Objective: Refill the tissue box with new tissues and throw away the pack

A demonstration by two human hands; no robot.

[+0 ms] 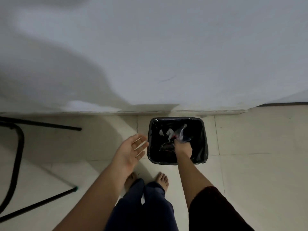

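Note:
A square bin [205,144] lined with a black bag stands on the tiled floor against the white wall. My right hand [183,147] reaches down inside it and grips the crumpled clear plastic tissue pack [181,133], which sticks up above the fingers. White scraps [169,132] lie in the bin beside the pack. My left hand [133,151] hovers just left of the bin's rim, palm up, fingers spread, holding nothing. The tissue box is not in view.
A black metal chair frame [18,147] stands at the left, with legs reaching across the floor. My bare feet [162,180] are just in front of the bin. A white wall [166,55] rises behind it, with a corner at the right.

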